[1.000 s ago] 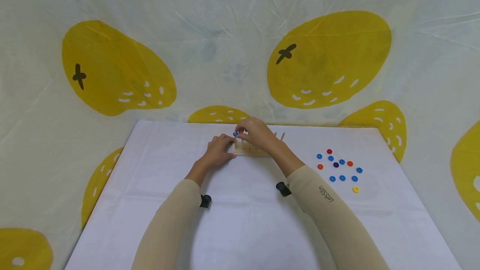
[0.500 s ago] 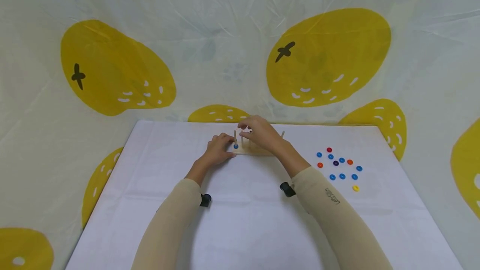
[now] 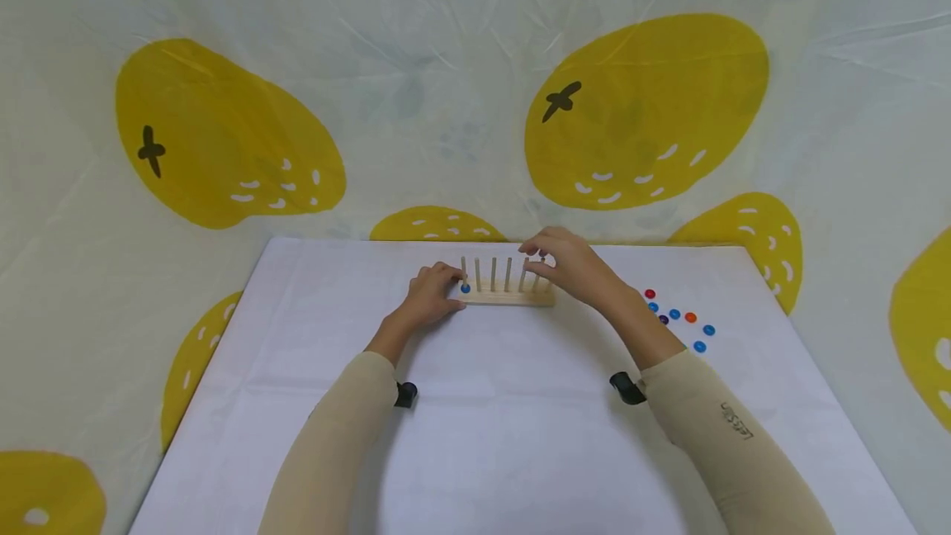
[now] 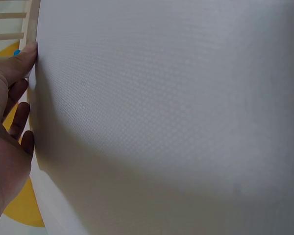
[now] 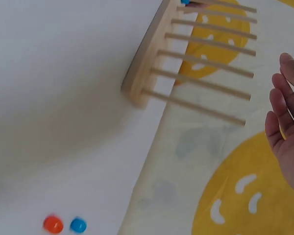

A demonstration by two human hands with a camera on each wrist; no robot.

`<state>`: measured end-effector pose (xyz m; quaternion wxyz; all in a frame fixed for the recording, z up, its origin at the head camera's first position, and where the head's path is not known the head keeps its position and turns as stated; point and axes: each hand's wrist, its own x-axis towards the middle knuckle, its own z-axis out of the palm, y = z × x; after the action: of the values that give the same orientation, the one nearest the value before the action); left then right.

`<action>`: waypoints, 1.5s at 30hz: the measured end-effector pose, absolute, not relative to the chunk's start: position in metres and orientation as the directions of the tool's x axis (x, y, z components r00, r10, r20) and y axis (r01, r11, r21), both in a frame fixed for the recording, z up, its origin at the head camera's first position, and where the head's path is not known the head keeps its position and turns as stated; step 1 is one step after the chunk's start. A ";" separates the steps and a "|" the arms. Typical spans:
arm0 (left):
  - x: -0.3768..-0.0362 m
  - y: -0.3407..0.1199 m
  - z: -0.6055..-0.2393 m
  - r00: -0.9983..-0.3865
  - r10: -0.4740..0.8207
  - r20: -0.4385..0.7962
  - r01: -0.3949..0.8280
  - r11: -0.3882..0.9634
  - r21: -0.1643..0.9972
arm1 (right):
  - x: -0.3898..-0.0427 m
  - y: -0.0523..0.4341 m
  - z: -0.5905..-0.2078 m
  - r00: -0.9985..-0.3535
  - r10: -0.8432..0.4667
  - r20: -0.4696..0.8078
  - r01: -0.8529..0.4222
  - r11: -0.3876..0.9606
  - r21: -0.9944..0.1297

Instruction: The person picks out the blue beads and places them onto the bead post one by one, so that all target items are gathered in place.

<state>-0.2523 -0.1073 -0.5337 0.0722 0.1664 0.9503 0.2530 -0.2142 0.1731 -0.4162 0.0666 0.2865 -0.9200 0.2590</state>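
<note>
Peg rack (image 3: 508, 297): pale wood, upright dowels, w/ blue ring (image 3: 466, 289).

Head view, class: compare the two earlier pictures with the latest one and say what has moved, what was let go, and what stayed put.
The right hand let go of the blue ring, which dropped down the leftmost peg to the wooden peg rack. That hand then moved right, to the rack's right end, holding nothing. The left hand stayed at the rack's left end, and the loose rings on the table stayed where they lay.
</note>
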 end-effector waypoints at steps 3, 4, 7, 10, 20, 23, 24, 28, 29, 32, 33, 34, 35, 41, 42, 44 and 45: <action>-0.252 -0.107 -0.534 -0.935 0.351 -0.060 0.274 0.818 0.506 | -0.207 0.193 -0.418 -0.819 -0.485 0.307 -0.573 0.701 -0.424; -0.252 -0.107 -0.534 -0.935 0.350 -0.060 0.273 0.816 0.509 | -0.205 0.201 -0.420 -0.816 -0.480 0.321 -0.577 0.703 -0.416; -0.252 -0.107 -0.533 -0.934 0.351 -0.063 0.272 0.814 0.513 | -0.197 0.221 -0.424 -0.816 -0.457 0.355 -0.574 0.717 -0.396; -0.253 -0.107 -0.532 -0.932 0.357 -0.061 0.277 0.812 0.513 | -0.187 0.239 -0.429 -0.826 -0.429 0.366 -0.555 0.736 -0.389; -0.252 -0.107 -0.533 -0.932 0.355 -0.069 0.272 0.814 0.513 | -0.159 0.284 -0.447 -0.858 -0.398 0.325 -0.499 0.796 -0.343; -0.251 -0.107 -0.532 -0.932 0.355 -0.071 0.270 0.812 0.517 | -0.151 0.295 -0.452 -0.870 -0.387 0.305 -0.478 0.811 -0.337; -0.251 -0.107 -0.532 -0.932 0.356 -0.069 0.272 0.812 0.517 | -0.149 0.298 -0.454 -0.875 -0.381 0.297 -0.470 0.815 -0.339; -0.251 -0.107 -0.532 -0.930 0.362 -0.060 0.284 0.814 0.507 | -0.141 0.312 -0.464 -0.894 -0.362 0.263 -0.439 0.825 -0.356; -0.251 -0.107 -0.532 -0.930 0.363 -0.058 0.286 0.814 0.505 | -0.139 0.315 -0.467 -0.899 -0.359 0.252 -0.431 0.826 -0.362; -0.251 -0.107 -0.532 -0.930 0.364 -0.056 0.289 0.815 0.502 | -0.134 0.324 -0.476 -0.923 -0.328 0.199 -0.382 0.841 -0.384; -0.251 -0.107 -0.533 -0.930 0.363 -0.055 0.289 0.816 0.502 | -0.132 0.327 -0.478 -0.933 -0.316 0.174 -0.360 0.846 -0.393; -0.251 -0.107 -0.533 -0.930 0.362 -0.055 0.288 0.815 0.502 | -0.130 0.330 -0.481 -0.943 -0.300 0.145 -0.333 0.851 -0.405; -0.251 -0.107 -0.533 -0.931 0.362 -0.055 0.287 0.816 0.502 | -0.129 0.333 -0.483 -0.951 -0.286 0.115 -0.307 0.857 -0.415; -0.251 -0.107 -0.535 -0.931 0.363 -0.049 0.293 0.818 0.495 | -0.126 0.346 -0.493 -0.972 -0.234 -0.017 -0.205 0.882 -0.425; -0.251 -0.107 -0.535 -0.930 0.364 -0.047 0.295 0.817 0.495 | -0.127 0.348 -0.495 -0.971 -0.237 -0.023 -0.206 0.886 -0.416; -0.251 -0.108 -0.535 -0.930 0.365 -0.044 0.297 0.818 0.493 | -0.127 0.352 -0.499 -0.966 -0.258 -0.023 -0.228 0.890 -0.395; -0.250 -0.108 -0.535 -0.930 0.364 -0.043 0.297 0.818 0.494 | -0.127 0.353 -0.501 -0.964 -0.266 -0.023 -0.237 0.891 -0.388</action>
<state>-0.2505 -0.1080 -0.5354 0.0679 0.1737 0.9509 0.2471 -0.1268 0.3532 -0.5006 -0.0377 0.1295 -0.9716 0.1946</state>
